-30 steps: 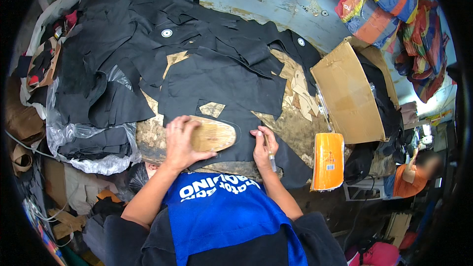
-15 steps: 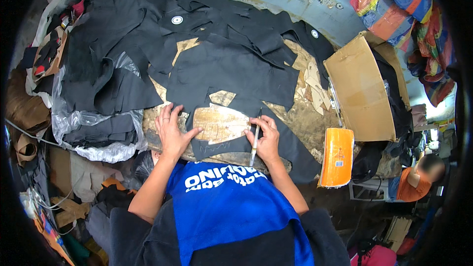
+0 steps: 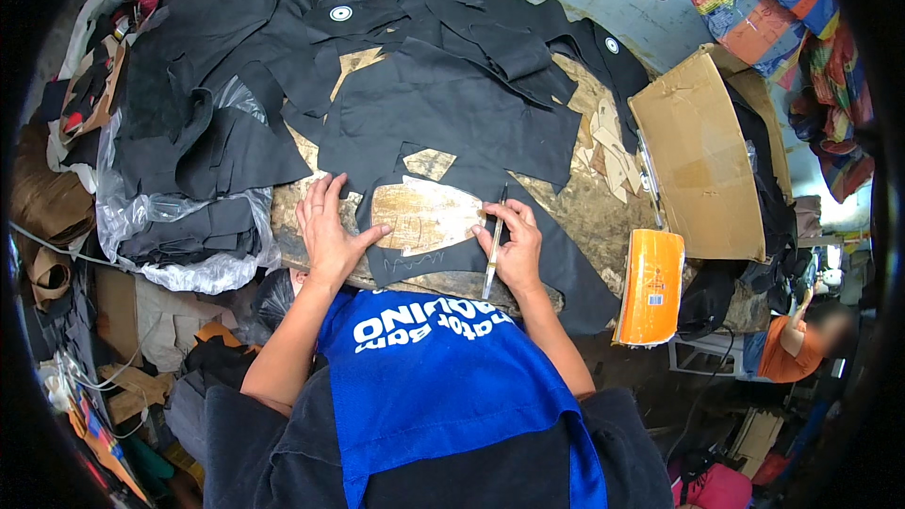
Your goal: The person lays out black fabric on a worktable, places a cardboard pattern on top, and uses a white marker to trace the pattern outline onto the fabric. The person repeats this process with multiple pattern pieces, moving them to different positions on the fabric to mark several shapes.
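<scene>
Basically one big worn wood table (image 3: 589, 226), bare only in patches. Heap of black sheets (image 3: 245, 47) covers most of the far and left side, loosely overlapped, two white discs showing on it. Striped sacks (image 3: 764, 0) far right, contents hidden. Cardboard box (image 3: 698, 160) on the right, tilted, dark material visible behind its near panel, can't tell what exactly.

Black work sheet (image 3: 415, 269) at the near middle, lying flat under both hands' work area. Clear plastic bag (image 3: 203, 278) to the left, mouth folded back, holding a stack of black pieces (image 3: 189, 236). Smaller torn carton (image 3: 104, 85) far left, red and dark scraps in it. Orange packet (image 3: 652, 287) near right, looks closed, contents not visible.

Pale board (image 3: 429, 219) lies on the black work sheet, between the hands. Left hand (image 3: 325, 221): grip spread, thumb at the board's left edge. Right hand (image 3: 514, 240): grip pinching a slim pen (image 3: 494, 245), fingertips right at the board's right end; pen slants across, not clearly touching the sheet.

Progress, judged from now: part-way. Angular gap (image 3: 429, 164) beyond the board shows wood, so probably some cutting is done; wavy pale marks (image 3: 412, 262) already on the near strip. Board not yet lifted off, no full outline readable around it, plenty of black material seemingly unused.
</scene>
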`<state>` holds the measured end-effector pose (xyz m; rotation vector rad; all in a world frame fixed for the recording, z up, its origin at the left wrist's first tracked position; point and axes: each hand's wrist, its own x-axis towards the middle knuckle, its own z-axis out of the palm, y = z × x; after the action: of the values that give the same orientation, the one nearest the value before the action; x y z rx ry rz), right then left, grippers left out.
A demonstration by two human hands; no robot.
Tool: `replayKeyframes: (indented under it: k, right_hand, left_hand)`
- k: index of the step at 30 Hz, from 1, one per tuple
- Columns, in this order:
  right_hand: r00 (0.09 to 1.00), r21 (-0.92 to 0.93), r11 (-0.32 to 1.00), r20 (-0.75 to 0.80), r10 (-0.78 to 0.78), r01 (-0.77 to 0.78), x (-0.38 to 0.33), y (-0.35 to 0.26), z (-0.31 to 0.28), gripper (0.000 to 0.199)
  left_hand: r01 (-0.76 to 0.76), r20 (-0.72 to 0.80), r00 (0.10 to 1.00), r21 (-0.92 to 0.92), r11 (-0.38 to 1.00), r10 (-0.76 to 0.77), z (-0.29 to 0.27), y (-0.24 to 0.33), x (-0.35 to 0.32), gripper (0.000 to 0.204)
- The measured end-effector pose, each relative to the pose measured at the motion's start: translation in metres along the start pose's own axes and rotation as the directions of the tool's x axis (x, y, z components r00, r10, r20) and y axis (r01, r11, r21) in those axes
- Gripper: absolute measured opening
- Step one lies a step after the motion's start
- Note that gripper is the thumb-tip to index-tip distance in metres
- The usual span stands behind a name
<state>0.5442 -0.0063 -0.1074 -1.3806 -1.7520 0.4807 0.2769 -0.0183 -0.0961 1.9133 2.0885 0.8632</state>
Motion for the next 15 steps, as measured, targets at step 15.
replayKeyframes:
  k: [15]
  right_hand:
    - [0.999,-0.057,0.998,-0.043,-0.027,0.024,-0.0019,-0.0032,-0.0009,0.044]
  left_hand:
    - [0.031,0.033,0.999,-0.037,0.999,-0.03,-0.0001,-0.0002,0.0002,0.086]
